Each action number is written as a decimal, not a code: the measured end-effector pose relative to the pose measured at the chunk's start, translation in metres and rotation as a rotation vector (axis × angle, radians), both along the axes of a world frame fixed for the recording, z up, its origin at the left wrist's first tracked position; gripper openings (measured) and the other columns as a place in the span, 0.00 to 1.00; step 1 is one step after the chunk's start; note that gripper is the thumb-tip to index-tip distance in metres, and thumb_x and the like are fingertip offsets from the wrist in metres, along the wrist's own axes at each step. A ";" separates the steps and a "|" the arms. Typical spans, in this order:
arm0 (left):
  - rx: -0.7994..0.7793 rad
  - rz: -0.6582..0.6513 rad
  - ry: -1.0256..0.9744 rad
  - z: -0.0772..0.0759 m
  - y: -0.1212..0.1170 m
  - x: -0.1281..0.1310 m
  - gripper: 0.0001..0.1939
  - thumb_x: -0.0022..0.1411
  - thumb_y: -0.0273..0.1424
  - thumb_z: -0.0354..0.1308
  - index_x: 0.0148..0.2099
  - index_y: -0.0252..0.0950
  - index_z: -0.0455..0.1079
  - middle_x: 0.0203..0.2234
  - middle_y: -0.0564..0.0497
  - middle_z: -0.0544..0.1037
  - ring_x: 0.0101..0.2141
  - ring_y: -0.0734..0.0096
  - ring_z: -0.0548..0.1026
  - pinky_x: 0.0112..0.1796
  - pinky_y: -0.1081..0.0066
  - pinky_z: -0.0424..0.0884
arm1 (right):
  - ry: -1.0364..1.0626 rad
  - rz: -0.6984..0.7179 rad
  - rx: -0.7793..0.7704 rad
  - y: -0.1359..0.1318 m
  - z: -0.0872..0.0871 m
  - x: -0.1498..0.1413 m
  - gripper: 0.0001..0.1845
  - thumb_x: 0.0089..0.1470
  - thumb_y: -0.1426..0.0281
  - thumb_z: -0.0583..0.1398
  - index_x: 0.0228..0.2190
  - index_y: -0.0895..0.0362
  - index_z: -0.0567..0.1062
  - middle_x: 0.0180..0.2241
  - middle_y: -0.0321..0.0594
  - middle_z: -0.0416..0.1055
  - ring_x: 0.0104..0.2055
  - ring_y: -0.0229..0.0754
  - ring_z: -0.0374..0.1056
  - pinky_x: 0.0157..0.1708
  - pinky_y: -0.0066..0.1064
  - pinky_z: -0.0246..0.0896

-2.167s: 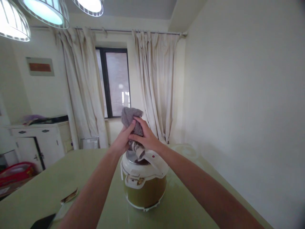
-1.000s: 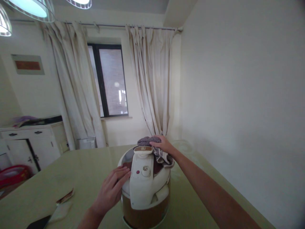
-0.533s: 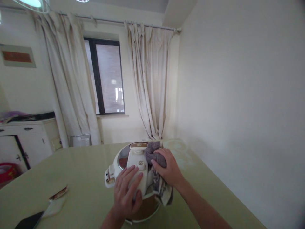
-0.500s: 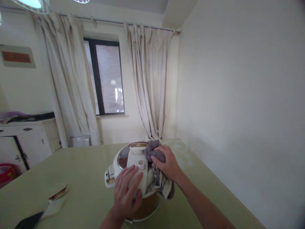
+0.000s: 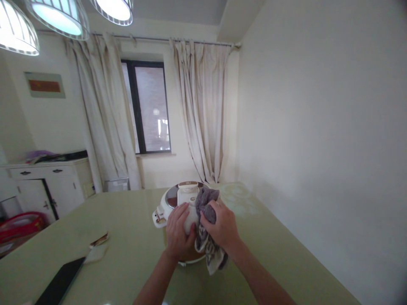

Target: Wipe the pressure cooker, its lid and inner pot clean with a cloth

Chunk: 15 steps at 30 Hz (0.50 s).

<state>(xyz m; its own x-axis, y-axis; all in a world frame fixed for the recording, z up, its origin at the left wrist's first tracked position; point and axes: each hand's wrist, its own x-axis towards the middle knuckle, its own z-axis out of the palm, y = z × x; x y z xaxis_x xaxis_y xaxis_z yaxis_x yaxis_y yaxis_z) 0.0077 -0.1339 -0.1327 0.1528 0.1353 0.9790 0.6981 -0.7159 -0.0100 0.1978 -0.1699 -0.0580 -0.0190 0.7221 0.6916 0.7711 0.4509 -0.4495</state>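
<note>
A white and brownish-gold pressure cooker [image 5: 171, 199] stands on the pale green table [image 5: 133, 237], its lid on. My left hand [image 5: 178, 231] lies on the left front of the lid, fingers stretched out and holding nothing. Bunched in my right hand [image 5: 221, 224] is a grey patterned cloth [image 5: 208, 207], pressed against the right side of the lid. The cloth's loose end hangs down past the cooker's front right. Both hands and the cloth hide much of the cooker's body.
On the table's left lie a dark flat object [image 5: 62, 279] and a small brown-and-white item [image 5: 99, 240]. A white cabinet [image 5: 60, 182] and a red basket [image 5: 23, 224] stand beyond the table's left. A bare wall [image 5: 318, 127] runs along the right.
Both hands first held the cloth above the lid. My left hand then let go and settled on the lid, while my right hand brought the cloth to its right side. The cooker has turned.
</note>
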 end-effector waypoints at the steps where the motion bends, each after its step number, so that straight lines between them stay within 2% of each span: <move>1: -0.008 -0.016 -0.014 0.000 0.000 0.000 0.23 0.66 0.27 0.57 0.63 0.37 0.63 0.59 0.36 0.76 0.62 0.52 0.73 0.60 0.44 0.70 | 0.033 0.023 0.016 -0.005 -0.005 0.000 0.07 0.57 0.61 0.63 0.34 0.52 0.75 0.35 0.42 0.74 0.38 0.47 0.71 0.39 0.34 0.63; 3: -0.022 -0.055 -0.023 0.001 0.000 -0.001 0.22 0.69 0.25 0.52 0.63 0.38 0.63 0.59 0.37 0.76 0.62 0.53 0.73 0.60 0.44 0.69 | 0.111 0.048 0.035 -0.002 -0.009 0.003 0.07 0.58 0.62 0.63 0.35 0.52 0.76 0.36 0.41 0.74 0.39 0.47 0.71 0.42 0.35 0.65; 5: -0.037 -0.089 -0.032 0.002 -0.001 -0.002 0.22 0.70 0.24 0.48 0.65 0.37 0.62 0.59 0.36 0.76 0.63 0.54 0.72 0.60 0.44 0.69 | 0.187 0.030 0.036 0.015 -0.004 0.006 0.09 0.57 0.62 0.63 0.37 0.53 0.77 0.39 0.43 0.75 0.43 0.49 0.72 0.48 0.39 0.67; 7: -0.066 -0.111 -0.051 0.003 -0.003 -0.003 0.23 0.72 0.25 0.47 0.66 0.37 0.60 0.60 0.36 0.75 0.63 0.54 0.71 0.61 0.44 0.69 | 0.267 0.033 0.013 0.032 0.003 0.007 0.13 0.57 0.62 0.63 0.43 0.53 0.77 0.44 0.45 0.77 0.49 0.51 0.72 0.53 0.43 0.66; 9: -0.093 -0.125 -0.068 0.003 -0.004 -0.002 0.23 0.73 0.27 0.46 0.67 0.36 0.60 0.60 0.35 0.74 0.63 0.54 0.70 0.61 0.44 0.68 | 0.324 0.075 -0.003 0.039 0.003 0.000 0.17 0.57 0.63 0.63 0.48 0.53 0.77 0.49 0.46 0.77 0.53 0.52 0.72 0.58 0.46 0.65; 11: -0.097 -0.131 -0.082 0.001 -0.005 -0.002 0.23 0.73 0.28 0.45 0.68 0.35 0.60 0.60 0.35 0.73 0.63 0.53 0.70 0.61 0.45 0.68 | 0.332 0.099 0.023 0.030 -0.010 -0.012 0.20 0.58 0.63 0.62 0.52 0.52 0.77 0.51 0.46 0.77 0.55 0.53 0.72 0.60 0.47 0.64; 15: -0.107 -0.111 -0.135 -0.004 -0.004 0.002 0.24 0.75 0.31 0.42 0.69 0.34 0.60 0.61 0.35 0.72 0.63 0.52 0.70 0.61 0.44 0.69 | 0.306 0.097 0.151 -0.007 -0.056 -0.033 0.25 0.57 0.67 0.62 0.57 0.50 0.75 0.55 0.49 0.75 0.58 0.55 0.70 0.60 0.49 0.66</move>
